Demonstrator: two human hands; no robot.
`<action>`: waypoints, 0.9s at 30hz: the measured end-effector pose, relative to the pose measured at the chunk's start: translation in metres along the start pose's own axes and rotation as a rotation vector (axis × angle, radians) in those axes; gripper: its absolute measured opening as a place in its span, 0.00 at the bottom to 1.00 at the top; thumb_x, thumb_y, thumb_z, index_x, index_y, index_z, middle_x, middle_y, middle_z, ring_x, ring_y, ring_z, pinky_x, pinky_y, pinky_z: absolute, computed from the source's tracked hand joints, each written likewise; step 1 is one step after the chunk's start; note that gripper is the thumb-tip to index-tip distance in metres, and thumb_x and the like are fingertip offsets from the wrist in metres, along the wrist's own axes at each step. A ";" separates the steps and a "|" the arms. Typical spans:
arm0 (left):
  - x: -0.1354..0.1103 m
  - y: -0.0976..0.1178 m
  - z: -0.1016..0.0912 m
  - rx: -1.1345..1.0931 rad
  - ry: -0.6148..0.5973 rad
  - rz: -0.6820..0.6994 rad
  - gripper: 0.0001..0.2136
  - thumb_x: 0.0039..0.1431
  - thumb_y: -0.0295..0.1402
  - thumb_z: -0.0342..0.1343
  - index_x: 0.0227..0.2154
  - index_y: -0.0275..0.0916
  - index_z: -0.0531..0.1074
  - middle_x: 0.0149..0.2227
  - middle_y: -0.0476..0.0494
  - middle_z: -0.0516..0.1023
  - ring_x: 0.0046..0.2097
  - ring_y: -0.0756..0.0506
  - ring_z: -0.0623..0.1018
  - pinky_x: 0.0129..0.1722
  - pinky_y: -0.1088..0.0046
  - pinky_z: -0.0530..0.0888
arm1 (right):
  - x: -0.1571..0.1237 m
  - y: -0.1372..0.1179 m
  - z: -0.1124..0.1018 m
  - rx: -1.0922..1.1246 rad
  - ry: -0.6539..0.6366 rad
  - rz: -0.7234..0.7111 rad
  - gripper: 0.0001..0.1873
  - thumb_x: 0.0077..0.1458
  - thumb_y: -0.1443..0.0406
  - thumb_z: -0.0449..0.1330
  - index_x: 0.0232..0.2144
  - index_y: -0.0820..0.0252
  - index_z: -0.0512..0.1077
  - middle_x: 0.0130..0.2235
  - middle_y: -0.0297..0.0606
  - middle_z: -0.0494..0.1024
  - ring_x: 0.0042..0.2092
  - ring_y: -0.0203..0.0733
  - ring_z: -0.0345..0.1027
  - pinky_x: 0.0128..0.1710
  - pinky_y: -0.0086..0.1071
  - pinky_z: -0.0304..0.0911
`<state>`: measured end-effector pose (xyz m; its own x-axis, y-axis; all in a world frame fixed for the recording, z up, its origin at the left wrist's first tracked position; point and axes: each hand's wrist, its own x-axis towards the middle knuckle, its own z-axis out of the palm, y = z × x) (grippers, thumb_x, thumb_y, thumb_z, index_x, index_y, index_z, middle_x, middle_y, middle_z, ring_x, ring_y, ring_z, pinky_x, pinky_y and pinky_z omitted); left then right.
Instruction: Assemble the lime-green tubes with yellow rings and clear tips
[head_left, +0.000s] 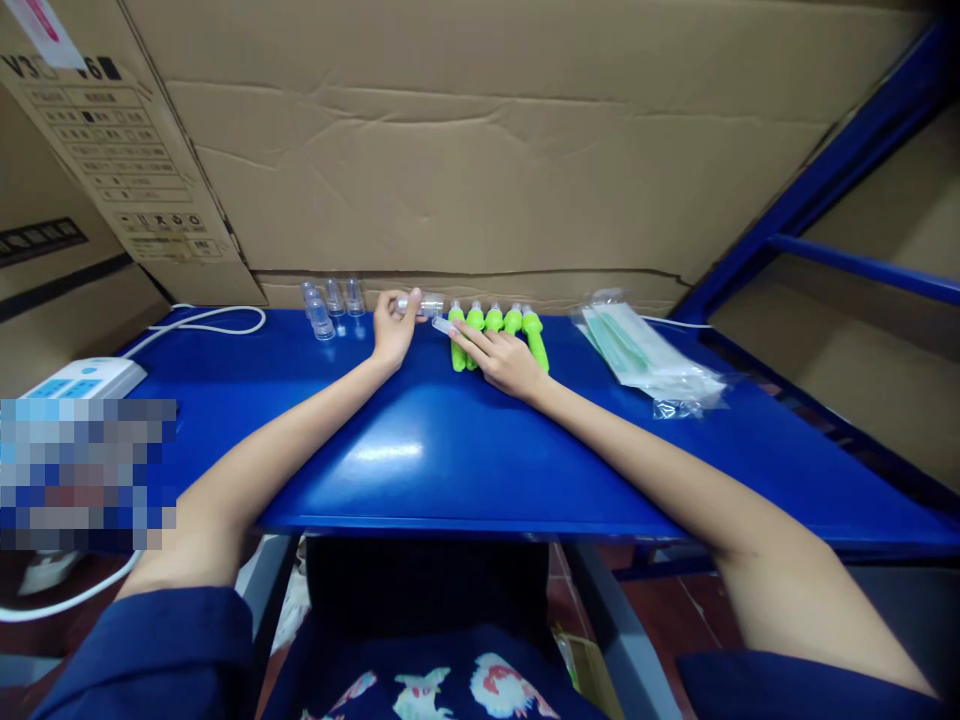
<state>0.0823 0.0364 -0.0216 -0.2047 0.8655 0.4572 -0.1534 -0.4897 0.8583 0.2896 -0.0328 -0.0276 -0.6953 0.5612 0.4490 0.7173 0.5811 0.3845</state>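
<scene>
Above the blue table, my left hand point(393, 328) is closed around a clear plastic cylinder point(429, 305), held about level with its end pointing right. Just below that end, my right hand point(511, 364) pinches a small whitish translucent piece point(443, 325) in its fingertips; its exact kind is unclear. The two pieces are close together, and I cannot tell if they touch. Under and behind my right hand are several bright green bottles point(537, 343) with clear tops, side by side in a row. My right fingers partly cover them.
Several clear plastic cups or caps point(322, 320) stand at the back left. A plastic packet of pale green and white masks point(637, 350) lies right. A white power strip point(90, 378) with a cable sits left. Cardboard point(450, 180) walls the back; a blue metal frame point(847, 170) rises right.
</scene>
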 end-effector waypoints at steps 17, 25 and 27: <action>-0.023 0.004 -0.004 -0.037 -0.045 -0.101 0.15 0.58 0.43 0.65 0.31 0.37 0.68 0.26 0.52 0.75 0.30 0.52 0.78 0.31 0.76 0.78 | -0.001 0.000 0.000 0.059 0.013 -0.001 0.32 0.63 0.76 0.43 0.68 0.64 0.59 0.67 0.49 0.64 0.44 0.48 0.74 0.42 0.44 0.70; -0.026 0.002 -0.003 -0.036 -0.134 -0.024 0.22 0.49 0.51 0.68 0.32 0.38 0.69 0.27 0.52 0.74 0.27 0.53 0.76 0.28 0.78 0.76 | -0.005 0.003 0.013 0.194 0.116 0.094 0.27 0.69 0.69 0.42 0.67 0.62 0.58 0.67 0.53 0.63 0.54 0.53 0.74 0.46 0.49 0.75; -0.027 0.002 -0.002 -0.041 -0.144 -0.017 0.23 0.48 0.52 0.69 0.32 0.38 0.69 0.27 0.52 0.74 0.27 0.54 0.75 0.28 0.77 0.75 | -0.006 0.004 0.018 0.232 0.137 0.138 0.25 0.69 0.66 0.45 0.65 0.66 0.60 0.68 0.57 0.61 0.55 0.57 0.74 0.44 0.49 0.76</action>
<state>0.0853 0.0123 -0.0329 -0.0614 0.8786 0.4735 -0.1962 -0.4758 0.8574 0.2962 -0.0232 -0.0429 -0.5679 0.5684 0.5952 0.7641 0.6329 0.1247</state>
